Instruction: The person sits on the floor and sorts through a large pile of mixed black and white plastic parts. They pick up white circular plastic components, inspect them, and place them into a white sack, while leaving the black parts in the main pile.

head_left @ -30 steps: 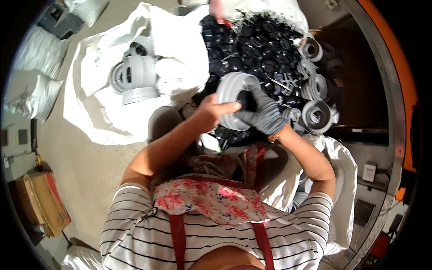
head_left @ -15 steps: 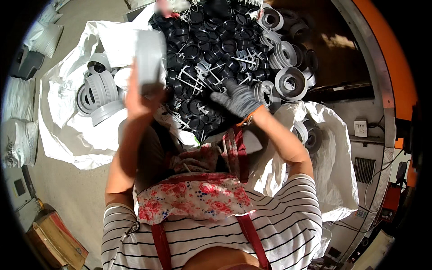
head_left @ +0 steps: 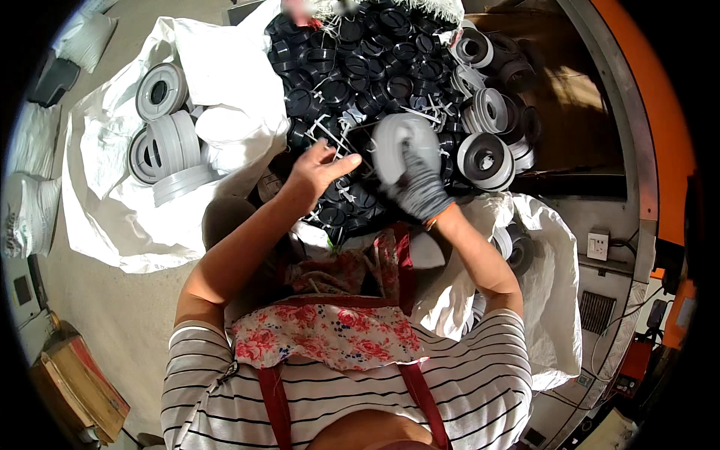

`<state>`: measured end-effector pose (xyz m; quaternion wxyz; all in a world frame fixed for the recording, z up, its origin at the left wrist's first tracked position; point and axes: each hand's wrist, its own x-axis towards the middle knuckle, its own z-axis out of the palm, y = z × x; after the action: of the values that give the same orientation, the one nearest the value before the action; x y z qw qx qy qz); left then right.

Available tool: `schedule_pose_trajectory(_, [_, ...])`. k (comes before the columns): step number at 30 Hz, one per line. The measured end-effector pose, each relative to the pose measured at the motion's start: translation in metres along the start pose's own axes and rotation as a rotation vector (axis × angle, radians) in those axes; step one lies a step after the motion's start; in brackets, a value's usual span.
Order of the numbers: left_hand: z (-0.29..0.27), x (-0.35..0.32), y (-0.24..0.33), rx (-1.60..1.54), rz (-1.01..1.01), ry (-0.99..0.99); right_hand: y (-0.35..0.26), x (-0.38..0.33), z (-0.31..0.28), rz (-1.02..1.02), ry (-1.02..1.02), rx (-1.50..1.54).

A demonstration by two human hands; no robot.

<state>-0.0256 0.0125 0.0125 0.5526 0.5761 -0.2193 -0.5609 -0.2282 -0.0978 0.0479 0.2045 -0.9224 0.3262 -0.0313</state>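
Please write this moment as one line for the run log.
left hand: bare, open, above black caps | right hand: gloved, holds grey ring | white sack: grey rings

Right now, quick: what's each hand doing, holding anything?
Left hand: bare, fingers spread open, holding nothing, over the black rings.
Right hand: grey glove, closed on a grey ring part.

Harsh sunlight, deep shadows, fisheye-bent dark rim.
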Motion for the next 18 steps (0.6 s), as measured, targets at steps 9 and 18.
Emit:
schedule_pose_trajectory(9, [-0.009, 0.007, 0.024, 0.118, 0.046, 0.035, 0.010, 0.045, -0.012, 0.104, 0.138, -0.331])
schedule_pose_trajectory(18, [-0.010, 0.020, 0.027, -0.151, 0.125, 0.119, 0.137, 0.182, 0.088, 0.376, 0.028, -0.198])
